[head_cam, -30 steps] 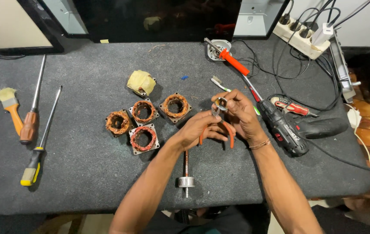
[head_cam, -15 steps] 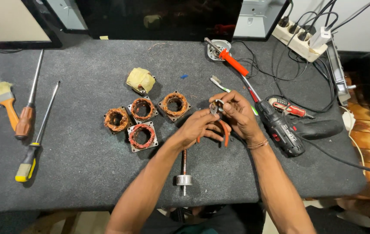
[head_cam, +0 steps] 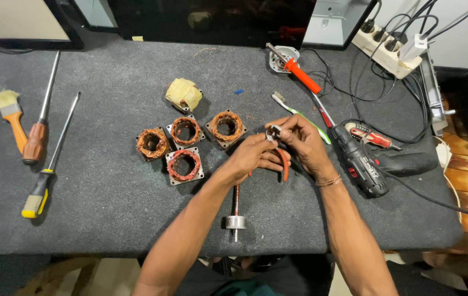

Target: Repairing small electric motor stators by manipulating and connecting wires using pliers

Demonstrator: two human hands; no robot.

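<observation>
Both hands are brought together just above the middle of the dark grey felt-covered worktop: the left hand is closed around the orange-handled pliers, whose handles hang down below the palm, while the right hand is pinched, thumb and fingertips together, on a small silvery metal ring-shaped part held at the pliers' tip. The part is thus kept in the air between the two hands, not resting on anything; its exact shape is too small to be told. Directly below the hands a steel rotor shaft with a round silvery disc is laid lengthwise on the worktop. To the left, four square copper-wound stator cores are grouped close together, with a yellow tape-wrapped coil just behind them. To the right, a black cordless drill lies near the right wrist, beside a green-and-white toothbrush and an orange-handled soldering iron. Screwdrivers and a small brush are set well apart at the far left. It is judged that the small part could be lost if the pliers slipped off it, since it is held only by fingertips; it might spring away among the cables, or be dropped onto the shaft below.
</observation>
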